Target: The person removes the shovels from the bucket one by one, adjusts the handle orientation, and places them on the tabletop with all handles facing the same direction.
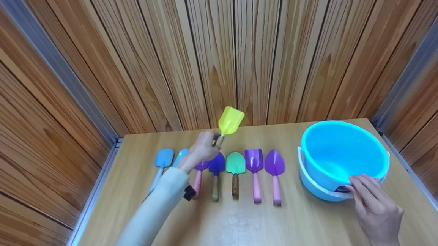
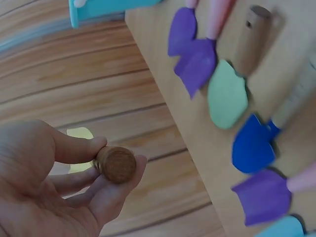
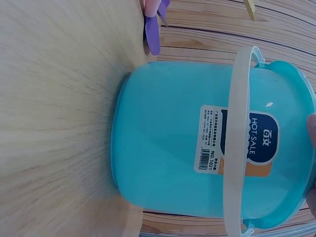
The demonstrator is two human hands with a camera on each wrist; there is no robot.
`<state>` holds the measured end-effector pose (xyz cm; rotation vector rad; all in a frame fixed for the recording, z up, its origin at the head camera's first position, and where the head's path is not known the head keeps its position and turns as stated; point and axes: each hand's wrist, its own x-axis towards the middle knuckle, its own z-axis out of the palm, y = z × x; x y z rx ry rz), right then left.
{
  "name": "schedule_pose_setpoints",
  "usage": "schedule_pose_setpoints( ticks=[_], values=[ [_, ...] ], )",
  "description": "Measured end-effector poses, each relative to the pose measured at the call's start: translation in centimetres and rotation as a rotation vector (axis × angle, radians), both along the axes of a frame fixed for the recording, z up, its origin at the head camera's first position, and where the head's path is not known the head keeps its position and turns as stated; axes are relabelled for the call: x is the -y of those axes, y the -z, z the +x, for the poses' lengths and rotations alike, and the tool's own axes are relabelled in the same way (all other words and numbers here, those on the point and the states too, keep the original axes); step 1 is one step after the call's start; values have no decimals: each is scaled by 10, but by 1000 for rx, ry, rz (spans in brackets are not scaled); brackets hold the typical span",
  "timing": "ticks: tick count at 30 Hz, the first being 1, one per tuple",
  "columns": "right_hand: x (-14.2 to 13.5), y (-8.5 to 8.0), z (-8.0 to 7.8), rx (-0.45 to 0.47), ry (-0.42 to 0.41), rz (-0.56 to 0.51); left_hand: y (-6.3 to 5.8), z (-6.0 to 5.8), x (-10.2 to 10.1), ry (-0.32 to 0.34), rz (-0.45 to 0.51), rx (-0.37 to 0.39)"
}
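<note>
A yellow hand shovel (image 1: 231, 120) with a short wooden handle is held up above the far part of the table. My left hand (image 1: 204, 144) pinches that handle between thumb and fingers; its round wooden end (image 2: 118, 165) faces the left wrist camera. At the right stands a blue plastic bucket (image 1: 342, 153), upright, its white handle (image 3: 238, 143) hanging down along the near side. My right hand (image 1: 378, 206) grips the near rim, fingers over the edge. In the right wrist view only fingertips show, at the rim.
Several hand shovels lie in a row: a light blue one (image 1: 164, 158), a dark blue one (image 1: 216, 164), a green one (image 1: 235, 163) and purple ones with pink handles, such as the pointed one (image 1: 274, 163). Wood-panelled walls (image 1: 215, 54) enclose the table's back and sides.
</note>
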<state>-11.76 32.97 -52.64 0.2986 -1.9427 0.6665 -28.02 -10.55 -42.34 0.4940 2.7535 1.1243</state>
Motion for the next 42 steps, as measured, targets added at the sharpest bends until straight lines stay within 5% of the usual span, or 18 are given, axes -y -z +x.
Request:
schedule_pose_setpoints(
  ticks=[17, 24, 32, 42],
  values=[
    [6, -2, -4, -24, -3, -14, 11, -3, 85, -188, 1, 56],
    [0, -6, -3, -25, -14, -20, 28, 4, 121, -295, 19, 138],
    [1, -7, 0, -29, -23, -37, 41, 13, 166, -362, -5, 124],
    [-11, -6, 7, -10, -9, -32, 73, 21, 198, -457, 13, 182]
  ],
)
